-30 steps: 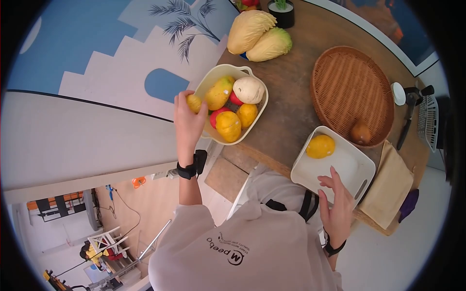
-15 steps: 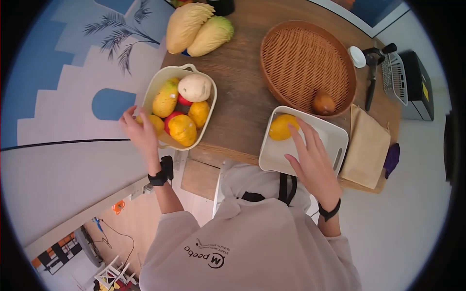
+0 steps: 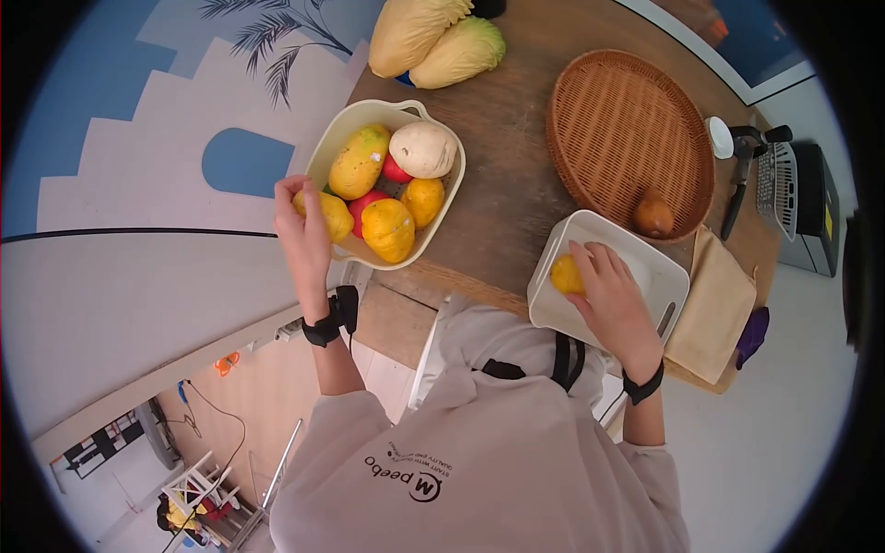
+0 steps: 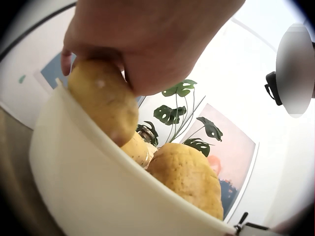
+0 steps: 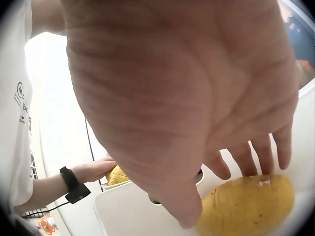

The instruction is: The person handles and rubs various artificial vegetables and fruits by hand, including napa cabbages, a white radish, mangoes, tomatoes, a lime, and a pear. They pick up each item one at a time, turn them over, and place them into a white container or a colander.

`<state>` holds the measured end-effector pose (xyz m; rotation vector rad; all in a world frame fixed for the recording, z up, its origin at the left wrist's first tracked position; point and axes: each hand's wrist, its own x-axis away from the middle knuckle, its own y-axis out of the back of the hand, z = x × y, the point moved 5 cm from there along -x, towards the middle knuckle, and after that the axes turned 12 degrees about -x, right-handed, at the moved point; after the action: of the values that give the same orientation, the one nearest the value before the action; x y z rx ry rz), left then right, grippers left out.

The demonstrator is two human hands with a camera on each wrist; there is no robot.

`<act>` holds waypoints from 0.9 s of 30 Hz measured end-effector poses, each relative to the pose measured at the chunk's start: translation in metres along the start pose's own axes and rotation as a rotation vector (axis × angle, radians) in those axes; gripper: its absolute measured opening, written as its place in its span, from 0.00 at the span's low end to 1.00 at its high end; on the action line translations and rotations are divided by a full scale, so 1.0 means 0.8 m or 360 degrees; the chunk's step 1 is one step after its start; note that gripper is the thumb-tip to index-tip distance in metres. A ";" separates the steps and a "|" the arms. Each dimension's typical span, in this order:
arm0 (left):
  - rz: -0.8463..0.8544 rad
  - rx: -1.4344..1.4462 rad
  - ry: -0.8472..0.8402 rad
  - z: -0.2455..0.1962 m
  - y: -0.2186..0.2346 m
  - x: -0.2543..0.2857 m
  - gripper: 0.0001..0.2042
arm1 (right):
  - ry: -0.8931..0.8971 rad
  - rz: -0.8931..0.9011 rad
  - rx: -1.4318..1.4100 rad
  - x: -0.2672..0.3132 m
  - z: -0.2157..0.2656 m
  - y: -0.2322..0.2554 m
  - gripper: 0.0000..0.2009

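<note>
My left hand (image 3: 306, 226) grips a yellow oval fruit (image 3: 334, 217) at the near-left rim of a cream basket (image 3: 445, 207). In the left wrist view the held fruit (image 4: 102, 101) overlaps the basket's rim, partly covered by the hand. Other yellow fruits, a pale round root vegetable (image 3: 423, 150) and red items lie in that basket. Over a white bin (image 3: 544, 309) my right hand (image 3: 616, 304) reaches down to another yellow oval fruit (image 3: 564, 274). In the right wrist view its extended fingers meet this fruit's (image 5: 248, 206) far side, with the thumb at its left end.
A round wicker tray (image 3: 627, 129) with a brown round item (image 3: 653, 215) stands behind the white bin. Napa cabbages (image 3: 458, 53) lie at the back left. A knife (image 3: 735, 198), a folded beige cloth (image 3: 708, 304) and a white rack (image 3: 777, 189) are on the right.
My right hand has moved forward and down from the bin's near side to the fruit in it. The left hand has lowered its fruit toward the basket's near-left rim. The head view has shifted.
</note>
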<state>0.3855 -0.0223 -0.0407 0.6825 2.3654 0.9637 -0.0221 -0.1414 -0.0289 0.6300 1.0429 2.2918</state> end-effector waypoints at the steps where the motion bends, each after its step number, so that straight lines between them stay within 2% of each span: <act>1: 0.0032 -0.0008 0.0005 0.000 -0.003 0.000 0.11 | 0.0009 0.0017 -0.0015 0.002 -0.002 -0.001 0.35; 5: 0.0128 -0.0178 -0.0150 0.009 -0.027 0.001 0.11 | -0.0027 0.0152 -0.0073 0.007 -0.009 -0.009 0.34; 8: -0.0088 -0.0367 -0.0352 0.003 -0.025 0.006 0.11 | -0.0089 0.0222 -0.0077 0.016 -0.013 -0.013 0.33; 9: -0.0117 -0.0309 -0.0328 -0.003 -0.020 0.010 0.12 | -0.0100 0.0234 -0.0068 0.018 -0.013 -0.012 0.33; 12: -0.0348 -0.0257 -0.0421 -0.048 0.005 0.022 0.11 | -0.0105 0.0147 -0.0296 0.029 0.002 0.023 0.31; 15: -0.0304 0.0151 -0.0323 -0.111 0.007 0.058 0.10 | -0.0010 -0.0186 -0.0548 0.043 0.009 0.060 0.31; 17: 0.0114 0.0679 -0.0231 -0.165 -0.015 0.097 0.09 | 0.0038 -0.0490 -0.0767 0.059 0.002 0.070 0.31; 19: 0.0806 0.1060 -0.0201 -0.224 -0.049 0.145 0.10 | 0.0135 -0.0853 -0.1011 0.078 -0.004 0.071 0.32; 20: 0.1140 0.1195 -0.0134 -0.243 -0.075 0.174 0.13 | 0.0202 -0.0938 -0.1028 0.086 -0.003 0.069 0.32; 21: 0.1459 0.1516 -0.0013 -0.269 -0.098 0.203 0.17 | 0.0268 -0.1026 -0.1042 0.095 -0.003 0.068 0.32; 23: 0.1949 0.1754 0.0421 -0.290 -0.141 0.258 0.21 | 0.0417 -0.1126 -0.1065 0.112 0.000 0.063 0.36; 26: 0.2335 0.1925 0.1311 -0.296 -0.161 0.302 0.23 | 0.0526 -0.1148 -0.0991 0.116 0.009 0.042 0.34; 27: 0.2343 0.2127 0.1344 -0.284 -0.173 0.313 0.21 | 0.0513 -0.1100 -0.0852 0.118 0.005 0.031 0.31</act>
<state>0.0238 -0.0677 -0.0626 3.2810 2.6976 -0.3646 -0.0971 -0.0928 0.0104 -0.2916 0.5890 1.9285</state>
